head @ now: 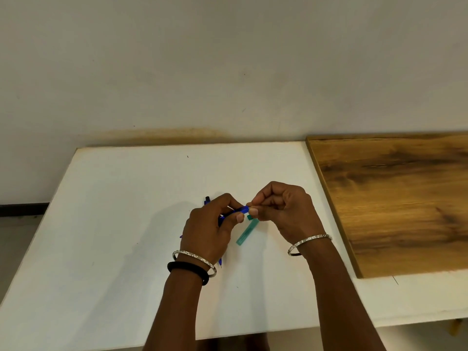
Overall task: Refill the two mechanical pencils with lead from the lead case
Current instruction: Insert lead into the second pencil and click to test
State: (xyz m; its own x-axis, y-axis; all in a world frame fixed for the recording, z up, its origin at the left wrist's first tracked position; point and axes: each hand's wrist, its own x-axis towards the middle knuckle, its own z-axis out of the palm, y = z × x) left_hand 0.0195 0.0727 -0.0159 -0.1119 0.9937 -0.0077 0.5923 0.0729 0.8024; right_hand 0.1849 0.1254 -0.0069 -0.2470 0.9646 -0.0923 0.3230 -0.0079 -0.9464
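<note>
- The left hand grasps a blue mechanical pencil, fingers wrapped round the barrel, thumb pressed on the near side. The pencil's open end points right, towards the other hand.
- The right hand is pinched shut at that end of the pencil, thumb and forefinger tips together. What they pinch is too small to tell; it may be a lead, or the pencil's cap.
- The green lead case lies on the white table just below and between the two hands, slanting from near-left to far-right. A small green piece, probably its cap, sits at the far end, so the case looks opened.
- A second blue pencil lies on the table beyond and under the left hand. Only its dark far end shows, and a blue tip near the left wrist may be its other end; I cannot tell for sure.
- A wooden board rests to the right, well apart from the work.
- Judged from this, the step in hand is loading the first pencil: feeding lead into the open barrel, or closing it again.
- The next move calls for a steady barrel and a light, straight push along its axis, since thin lead would snap under sideways force. Then the cap goes back on, and the same is done for the pencil on the table.
</note>
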